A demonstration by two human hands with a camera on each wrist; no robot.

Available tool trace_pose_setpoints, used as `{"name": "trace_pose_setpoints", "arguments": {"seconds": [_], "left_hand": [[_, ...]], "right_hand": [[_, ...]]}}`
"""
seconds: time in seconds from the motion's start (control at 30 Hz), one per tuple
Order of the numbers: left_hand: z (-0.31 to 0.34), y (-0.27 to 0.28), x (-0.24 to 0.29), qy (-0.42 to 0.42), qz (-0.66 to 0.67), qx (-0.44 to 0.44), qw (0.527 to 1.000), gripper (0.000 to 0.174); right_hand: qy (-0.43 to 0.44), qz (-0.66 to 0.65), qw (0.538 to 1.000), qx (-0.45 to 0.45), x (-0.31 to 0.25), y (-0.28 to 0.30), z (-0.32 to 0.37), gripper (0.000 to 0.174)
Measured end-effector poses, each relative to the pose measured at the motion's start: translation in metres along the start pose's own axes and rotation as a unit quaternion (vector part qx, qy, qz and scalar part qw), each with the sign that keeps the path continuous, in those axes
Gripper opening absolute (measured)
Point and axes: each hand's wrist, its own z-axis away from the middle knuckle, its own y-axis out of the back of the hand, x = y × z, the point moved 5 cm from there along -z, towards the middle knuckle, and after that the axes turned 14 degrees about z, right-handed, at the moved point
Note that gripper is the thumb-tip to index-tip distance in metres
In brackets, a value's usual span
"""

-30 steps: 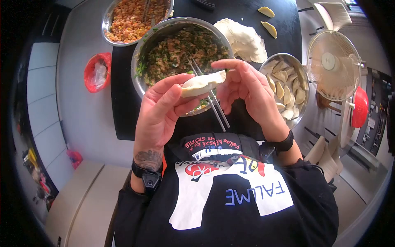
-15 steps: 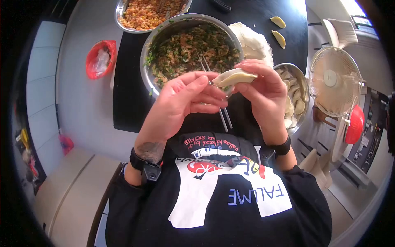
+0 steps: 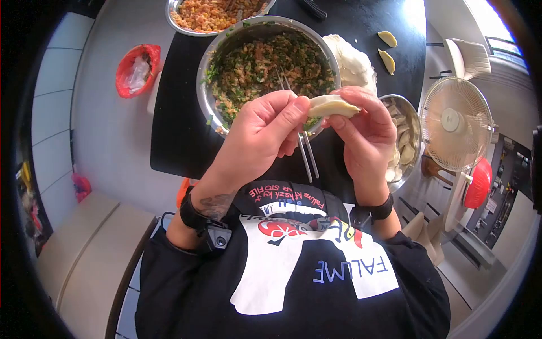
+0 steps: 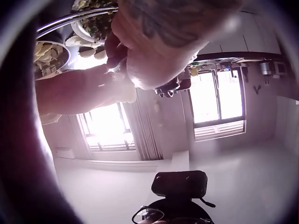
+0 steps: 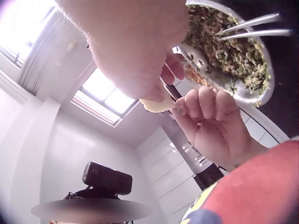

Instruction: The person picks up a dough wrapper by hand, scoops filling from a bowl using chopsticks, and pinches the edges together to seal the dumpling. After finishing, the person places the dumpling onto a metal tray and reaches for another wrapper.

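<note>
A crescent-shaped dumpling [image 3: 333, 106] is held level over the near right rim of the steel bowl of green-flecked filling [image 3: 265, 70]. My left hand [image 3: 257, 133] pinches its left end between thumb and forefinger, the other fingers curled under. At the opposite end my right hand [image 3: 370, 135] grips it, thumb below and fingers above. In the right wrist view the pale edge of the dumpling [image 5: 156, 105] shows between both hands. Two metal chopsticks [image 3: 308, 158] lean in the bowl, passing behind the left fingers.
White dough [image 3: 353, 65] lies right of the bowl. A steel pan [image 3: 416, 135] of several dumplings stands beside my right hand. Two dumplings [image 3: 387, 61] lie farther back on the black table. Another bowl of orange filling [image 3: 217, 16] sits at the back left. A fan [image 3: 451, 120] stands right.
The dumpling passed from my left hand to my right and shifted rightward. My left thumb and forefinger have since closed on its left end. The head view has shifted a little.
</note>
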Motion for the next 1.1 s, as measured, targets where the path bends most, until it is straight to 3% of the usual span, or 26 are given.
{"name": "trace_pose_setpoints", "arguments": {"seconds": [0.13,0.2,0.23,0.3,0.43,0.5,0.57,0.63,0.7,0.9,1.03,1.1], "left_hand": [[-0.002,0.004,-0.002,0.042,0.036,0.008,0.998,0.030],[-0.002,0.004,0.009,-0.174,-0.063,0.059,0.981,0.029],[-0.004,0.007,0.010,-0.173,-0.064,0.058,0.981,0.029],[0.000,0.002,0.026,-0.334,-0.225,-0.002,0.915,0.036],[0.000,0.003,0.027,-0.370,-0.251,0.004,0.895,0.022],[0.001,0.003,0.027,-0.348,-0.239,0.017,0.907,0.021],[-0.001,0.002,0.027,-0.325,-0.243,0.023,0.914,0.034],[-0.004,0.007,0.024,-0.274,-0.200,0.035,0.940,0.065],[-0.006,0.019,0.020,-0.256,-0.159,0.041,0.953,0.068],[-0.004,0.046,0.022,-0.237,-0.079,0.109,0.962,0.061],[-0.007,0.054,0.024,-0.246,-0.095,0.149,0.953,0.054],[-0.011,0.054,0.022,-0.243,-0.095,0.155,0.953,0.053]], "right_hand": [[0.005,0.005,1.000,0.008,-0.001,-0.001,0.000,0.036],[0.001,0.009,1.000,0.005,-0.002,-0.001,-0.001,0.036],[-0.003,0.013,1.000,0.002,-0.002,-0.001,-0.001,0.036],[-0.011,0.013,1.000,0.002,-0.001,-0.002,-0.001,0.036],[-0.014,0.023,1.000,-0.011,0.000,-0.005,0.000,0.036],[0.023,0.066,0.997,-0.020,0.000,-0.005,-0.002,0.034],[0.020,0.067,0.997,-0.018,0.004,-0.002,-0.005,0.032],[0.012,0.084,0.996,0.022,0.009,0.012,-0.011,0.031],[-0.013,0.147,0.984,0.097,0.019,0.045,-0.024,0.030],[-0.022,0.219,0.930,0.296,0.086,0.194,-0.088,0.021],[-0.039,0.296,0.905,0.303,0.133,0.269,-0.117,0.021],[-0.074,0.376,0.886,0.263,0.154,0.288,-0.125,0.022]]}}
